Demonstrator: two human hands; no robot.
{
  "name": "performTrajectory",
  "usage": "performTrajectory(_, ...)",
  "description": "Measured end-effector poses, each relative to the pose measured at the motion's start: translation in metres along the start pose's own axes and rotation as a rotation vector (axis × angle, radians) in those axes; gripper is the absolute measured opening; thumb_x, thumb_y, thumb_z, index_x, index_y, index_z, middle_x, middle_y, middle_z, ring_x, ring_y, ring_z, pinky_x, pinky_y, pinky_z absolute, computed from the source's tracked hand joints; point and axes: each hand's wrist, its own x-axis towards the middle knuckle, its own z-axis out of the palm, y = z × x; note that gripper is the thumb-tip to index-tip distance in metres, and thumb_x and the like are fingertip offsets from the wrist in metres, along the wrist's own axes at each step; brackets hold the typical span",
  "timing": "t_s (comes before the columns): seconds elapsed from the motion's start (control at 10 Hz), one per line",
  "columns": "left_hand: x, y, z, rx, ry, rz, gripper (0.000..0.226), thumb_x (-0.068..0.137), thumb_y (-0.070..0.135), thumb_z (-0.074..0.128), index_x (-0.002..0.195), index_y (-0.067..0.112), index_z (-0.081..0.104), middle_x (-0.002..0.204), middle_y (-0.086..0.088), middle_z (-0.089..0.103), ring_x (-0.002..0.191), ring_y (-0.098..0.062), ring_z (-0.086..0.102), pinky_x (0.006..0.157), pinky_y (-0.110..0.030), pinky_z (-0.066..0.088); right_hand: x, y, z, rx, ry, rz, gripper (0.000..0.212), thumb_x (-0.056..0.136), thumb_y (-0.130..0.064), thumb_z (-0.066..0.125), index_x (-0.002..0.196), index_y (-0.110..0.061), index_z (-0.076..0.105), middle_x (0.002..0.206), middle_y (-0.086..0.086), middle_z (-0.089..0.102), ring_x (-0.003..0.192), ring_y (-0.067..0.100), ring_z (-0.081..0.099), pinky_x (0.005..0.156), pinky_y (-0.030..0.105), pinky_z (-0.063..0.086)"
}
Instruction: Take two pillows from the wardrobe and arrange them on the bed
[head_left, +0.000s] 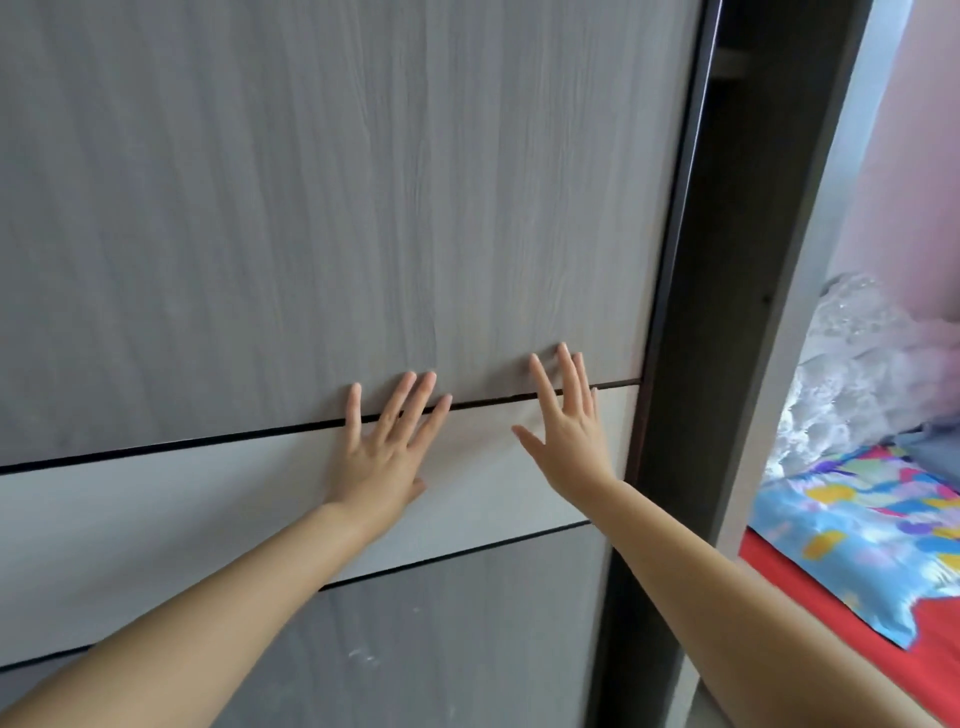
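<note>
here, both hands (382, 452) flat, wardrobe door (311, 208)

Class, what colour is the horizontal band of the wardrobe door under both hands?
Pale off-white, between grey wood-grain panels; the band shows in the head view.

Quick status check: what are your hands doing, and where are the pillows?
Left hand and right hand flat, open on wardrobe door. No pillows in view. Door covers most of the opening.

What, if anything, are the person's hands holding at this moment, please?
Nothing is held. The left hand and right hand lie open, fingers spread, flat on the wardrobe door across its pale band.
</note>
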Motion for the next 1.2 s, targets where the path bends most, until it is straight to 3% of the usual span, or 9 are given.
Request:
performTrajectory(0.1,0.014,0.012,0.009,-0.003,0.009,0.097,0.128,0.039,0.046,0.089,0.145,0.020,0.023,0.155,-0.004,0.014,0.145,-0.020,0.015,0.113,-0.060,0.001,0.000,0.024,-0.001,0.023,-0.019,0.091,0.085,0.093,-0.035,0.059,0.152,-0.034,-0.003,0.160,0.000,-0.022,0.147,0.024,-0.021,0.120,0.053,0.014)
performTrajectory(0.3,0.057,0.063,0.015,-0.009,0.003,0.168,0.131,0.035,0.058,0.085,0.145,0.023,0.024,0.155,0.002,0.017,0.143,-0.015,0.019,0.115,-0.053,-0.003,0.006,0.083,-0.024,0.045,-0.059,0.143,0.093,0.092,-0.028,0.062,0.149,-0.042,-0.010,0.157,0.000,-0.030,0.146,0.027,-0.023,0.117,0.054,0.025)
performTrajectory(0.5,0.086,0.097,0.023,-0.028,0.006,0.197,0.136,0.038,0.059,0.083,0.148,0.020,0.015,0.157,0.000,0.010,0.146,-0.015,0.009,0.117,-0.050,-0.013,0.010,0.120,-0.035,0.008,-0.046,0.137,0.097,0.091,-0.027,0.064,0.140,-0.048,-0.018,0.148,-0.007,-0.039,0.146,0.028,-0.021,0.113,0.047,0.037)
performTrajectory(0.7,0.085,0.100,0.030,-0.021,0.011,0.167,0.136,0.039,0.060,0.082,0.148,0.022,0.011,0.159,0.002,0.006,0.146,-0.021,0.004,0.116,-0.053,-0.012,0.009,0.130,-0.027,0.042,-0.008,0.069,0.095,0.091,-0.026,0.064,0.143,-0.046,-0.013,0.149,-0.009,-0.037,0.146,0.028,-0.022,0.112,0.052,0.036)
performTrajectory(0.8,0.090,0.109,0.021,-0.040,-0.023,0.156,0.132,0.040,0.062,0.081,0.148,0.025,0.013,0.156,0.001,0.010,0.146,-0.017,0.009,0.114,-0.056,-0.009,0.009,0.130,-0.030,0.007,-0.032,0.072,0.095,0.091,-0.024,0.063,0.142,-0.047,-0.014,0.148,-0.008,-0.039,0.146,0.028,-0.022,0.110,0.047,0.039)
performTrajectory(0.9,0.088,0.111,0.016,-0.023,-0.049,0.135,0.124,0.049,0.065,0.076,0.146,0.026,0.009,0.156,0.002,-0.001,0.144,-0.018,0.001,0.113,-0.058,0.000,0.008,0.129,-0.043,-0.016,-0.086,0.082,0.093,0.093,-0.023,0.062,0.146,-0.049,-0.011,0.148,-0.010,-0.040,0.147,0.026,-0.018,0.102,0.040,0.049)
performTrajectory(1.0,0.087,0.112,0.011,-0.018,-0.079,0.140,0.116,0.070,0.060,0.065,0.144,0.025,-0.017,0.149,0.000,-0.032,0.138,-0.022,-0.028,0.107,-0.058,-0.016,0.003,0.123,-0.067,-0.034,-0.224,0.122,0.088,0.092,-0.029,0.061,0.150,-0.044,-0.004,0.157,-0.003,-0.029,0.147,0.029,0.022,0.092,0.032,0.051)
performTrajectory(1.1,0.084,0.118,-0.001,-0.137,-0.082,0.131,0.098,0.084,0.037,0.058,0.147,0.022,-0.015,0.148,-0.005,-0.038,0.139,-0.023,-0.030,0.103,-0.058,-0.025,-0.009,0.118,-0.094,-0.019,-0.387,0.171,0.077,0.092,-0.033,0.061,0.153,-0.033,0.013,0.163,0.002,-0.004,0.140,0.026,0.036,0.106,0.032,0.039)
performTrajectory(1.2,0.035,0.140,-0.010,-0.330,0.042,0.200,0.083,0.062,0.035,0.075,0.139,0.023,0.045,0.154,-0.010,0.031,0.141,-0.027,0.032,0.110,-0.063,0.019,-0.021,0.115,-0.135,0.073,-0.303,0.219,0.039,0.091,-0.024,0.064,0.129,-0.017,0.059,0.141,0.009,0.054,0.119,0.019,0.058,0.104,0.023,0.040)
